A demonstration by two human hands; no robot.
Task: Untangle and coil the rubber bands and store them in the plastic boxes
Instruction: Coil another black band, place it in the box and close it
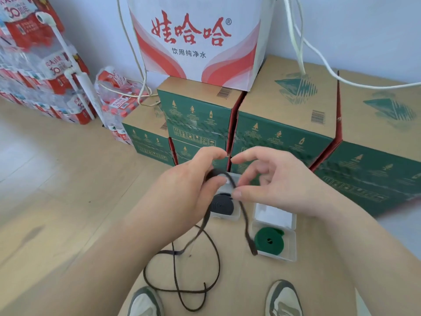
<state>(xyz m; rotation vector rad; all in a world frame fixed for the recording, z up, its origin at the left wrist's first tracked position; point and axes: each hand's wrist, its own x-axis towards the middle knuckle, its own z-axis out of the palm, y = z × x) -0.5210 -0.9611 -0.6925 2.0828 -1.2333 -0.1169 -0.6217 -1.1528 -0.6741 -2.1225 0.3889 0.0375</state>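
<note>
Dark rubber band (245,226) in left hand (182,192) and right hand (280,185)

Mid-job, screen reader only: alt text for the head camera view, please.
The left hand and right hand hold a long dark rubber band, one end dangling, the rest looped on the floor. Beneath them sit a clear plastic box holding a black coil and a second box holding a green coil.

Pale wall (364,30), light wood-look floor (68,179). Green cartons (284,137) stacked at the wall, white red-printed box (196,67) on top. Shrink-wrapped bottle packs (34,65) left.
</note>
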